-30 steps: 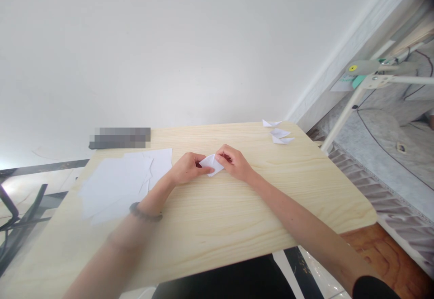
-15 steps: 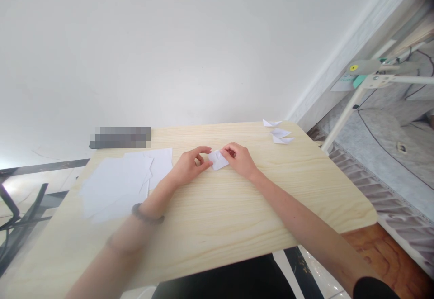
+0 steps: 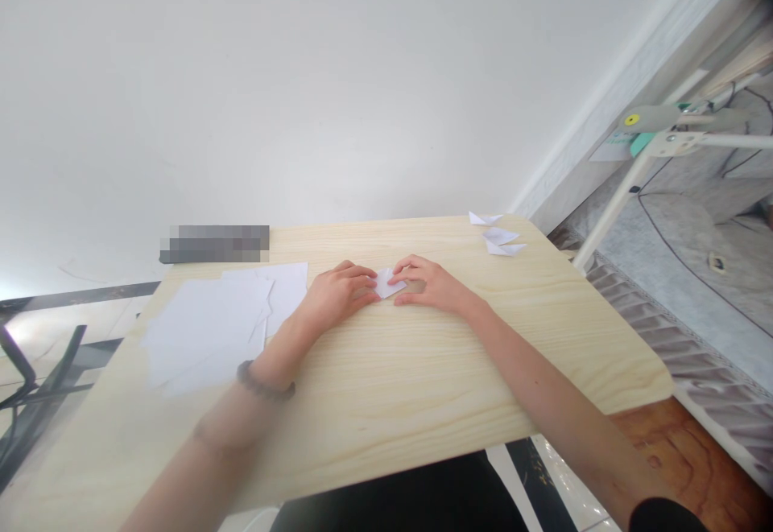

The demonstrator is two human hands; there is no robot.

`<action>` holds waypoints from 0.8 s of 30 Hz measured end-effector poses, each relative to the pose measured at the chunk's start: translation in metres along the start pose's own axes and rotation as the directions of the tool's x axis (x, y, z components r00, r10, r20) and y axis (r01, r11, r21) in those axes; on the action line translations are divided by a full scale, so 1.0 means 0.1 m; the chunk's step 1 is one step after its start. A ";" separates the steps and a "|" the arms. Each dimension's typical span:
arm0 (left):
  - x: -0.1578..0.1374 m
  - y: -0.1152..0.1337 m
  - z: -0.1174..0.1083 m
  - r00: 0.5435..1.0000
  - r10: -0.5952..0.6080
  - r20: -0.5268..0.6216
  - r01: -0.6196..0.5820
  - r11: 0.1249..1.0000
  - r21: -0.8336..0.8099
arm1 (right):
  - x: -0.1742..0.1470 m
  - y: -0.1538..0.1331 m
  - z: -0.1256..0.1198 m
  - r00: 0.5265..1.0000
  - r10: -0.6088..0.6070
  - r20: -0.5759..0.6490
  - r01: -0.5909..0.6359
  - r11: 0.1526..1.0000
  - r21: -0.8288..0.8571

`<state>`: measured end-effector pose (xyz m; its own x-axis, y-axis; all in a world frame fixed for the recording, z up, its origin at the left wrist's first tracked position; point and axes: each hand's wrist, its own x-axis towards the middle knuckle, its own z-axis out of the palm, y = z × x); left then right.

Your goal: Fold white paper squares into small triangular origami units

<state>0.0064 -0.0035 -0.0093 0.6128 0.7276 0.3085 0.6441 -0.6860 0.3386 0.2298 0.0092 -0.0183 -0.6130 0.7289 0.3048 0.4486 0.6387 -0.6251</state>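
A small folded piece of white paper (image 3: 386,284) lies on the wooden table between my two hands. My left hand (image 3: 338,297), with a dark beaded bracelet at its wrist, grips the left edge of the paper, fingers at the top and thumb near the lower corner. From the other side my right hand (image 3: 431,284) reaches in with thumb and fingers apart. Its fingertips touch the paper's upper right part, while the thumb rests near the lower right edge. Part of the paper is hidden beneath the fingers.
Loose white paper sheets (image 3: 205,331) spread over the left of the table (image 3: 374,403). Several small folded paper pieces (image 3: 501,236) stand at the back right. A blurred-out dark object (image 3: 214,244) sits at the back left, against the wall. A white metal frame (image 3: 616,210) rises beyond the right edge.
My right hand has loosened its pinch on the paper's upper right corner and spread its fingers. The left fingers have come down closer over the left edge.
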 end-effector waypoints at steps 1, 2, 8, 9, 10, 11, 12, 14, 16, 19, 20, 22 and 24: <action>0.00 0.00 0.00 1.000 0.006 -0.002 -0.006 1.000 -0.003 | -0.01 0.01 -0.01 1.000 -0.016 -0.004 0.016 1.000 -0.002; 0.00 -0.01 0.00 1.000 0.010 -0.003 -0.010 1.000 -0.004 | -0.01 0.02 -0.01 0.999 -0.030 -0.013 0.029 1.000 -0.009; 0.00 0.00 0.00 1.000 0.016 0.009 -0.016 1.000 0.012 | 0.01 0.03 0.02 0.997 -0.052 -0.049 0.050 0.998 -0.045; 0.00 0.00 0.00 1.000 0.015 0.011 -0.015 1.000 0.016 | 0.02 0.02 0.02 0.997 -0.048 -0.054 0.046 0.998 -0.050; 0.00 0.01 0.00 1.000 0.013 0.011 -0.013 1.000 0.019 | 0.02 0.01 0.02 0.997 -0.045 -0.057 0.042 0.998 -0.055; 0.00 0.01 0.00 1.000 0.010 0.011 -0.010 1.000 0.023 | 0.02 0.00 0.02 0.997 -0.043 -0.064 0.039 0.997 -0.063; 0.00 0.01 0.00 1.000 0.005 0.010 -0.006 1.000 0.026 | 0.02 -0.01 0.02 0.996 -0.043 -0.072 0.038 0.997 -0.070; 0.01 0.03 0.00 1.000 -0.008 0.010 0.007 0.999 0.035 | 0.03 -0.03 0.04 0.995 -0.041 -0.093 0.034 0.997 -0.075; 0.01 0.04 0.01 1.000 -0.026 0.005 0.026 0.999 0.043 | 0.04 -0.05 0.07 0.991 -0.033 -0.126 0.025 0.997 -0.067; 0.01 0.05 0.03 0.996 -0.082 -0.037 0.084 0.996 0.042 | 0.06 -0.07 0.12 0.982 -0.025 -0.187 0.016 0.999 -0.052; 0.00 0.06 0.03 0.992 -0.110 -0.059 0.112 0.993 0.034 | 0.06 -0.08 0.13 0.978 -0.024 -0.209 0.014 0.999 -0.051; 0.00 0.06 0.04 0.981 -0.171 -0.091 0.172 0.985 0.004 | 0.06 -0.09 0.15 0.967 -0.022 -0.252 0.008 0.998 -0.055; 0.01 0.06 0.04 0.971 -0.221 -0.089 0.219 0.975 -0.031 | 0.07 -0.10 0.15 0.956 -0.022 -0.292 0.003 0.998 -0.066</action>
<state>0.0128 -0.0072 -0.0107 0.4122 0.8588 0.3043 0.7482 -0.5096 0.4249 0.2112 0.0036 -0.0209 -0.4058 0.7550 0.5151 0.4888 0.6555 -0.5757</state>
